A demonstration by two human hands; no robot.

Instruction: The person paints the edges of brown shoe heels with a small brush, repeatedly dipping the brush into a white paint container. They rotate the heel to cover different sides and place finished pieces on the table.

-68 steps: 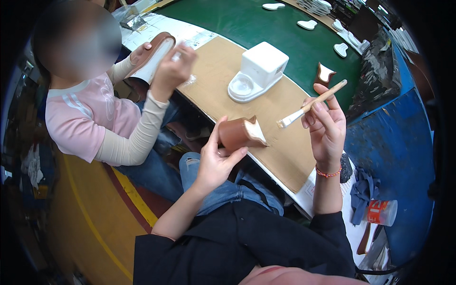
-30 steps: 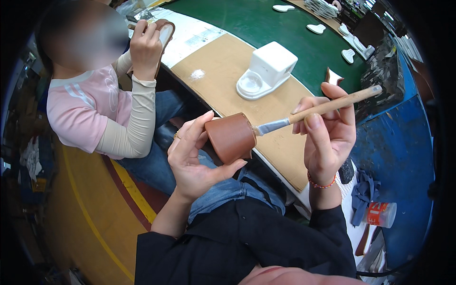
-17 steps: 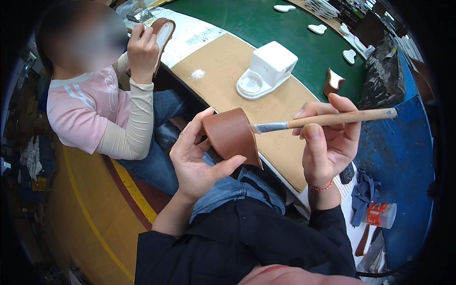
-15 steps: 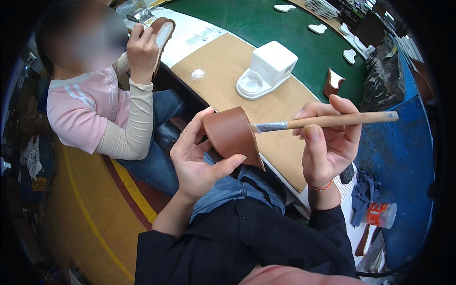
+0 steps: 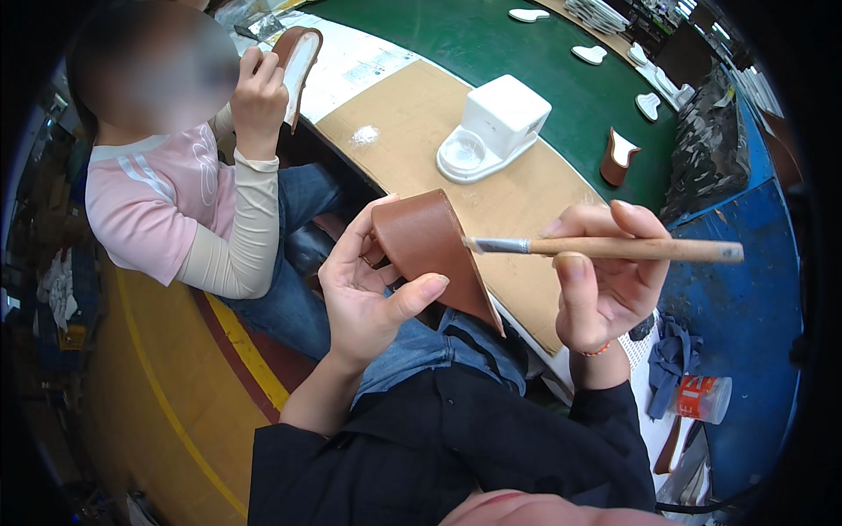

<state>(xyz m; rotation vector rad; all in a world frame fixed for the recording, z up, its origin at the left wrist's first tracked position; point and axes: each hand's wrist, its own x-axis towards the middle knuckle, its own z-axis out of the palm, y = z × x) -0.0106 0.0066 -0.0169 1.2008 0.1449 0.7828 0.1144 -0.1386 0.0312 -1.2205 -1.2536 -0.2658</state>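
Note:
My left hand (image 5: 355,302) holds a brown curved leather shoe upper (image 5: 430,241), its fingers reaching inside and its thumb lying near the lower side. A narrow end of the upper points down and to the right. Pinched between the thumb and fingers of my right hand (image 5: 605,294) is a flat paintbrush (image 5: 649,249) with a pale wooden handle and metal ferrule. The brush tip meets the upper's right edge, or sits very close to it. Beyond my hands stands a white pot with a shallow round cup (image 5: 504,123).
To my left a co-worker in a pink shirt (image 5: 145,206) holds a brown and white shoe piece (image 5: 301,74). Cardboard (image 5: 386,114) covers the near bench. On the green surface (image 5: 412,26) lie white insole-shaped pieces and another brown upper (image 5: 619,158). A clear jar (image 5: 715,399) lies at right.
The upper has turned in my left hand, its narrow end shifting down and right. My right hand and the brush have dropped slightly. The co-worker's piece has moved a little left.

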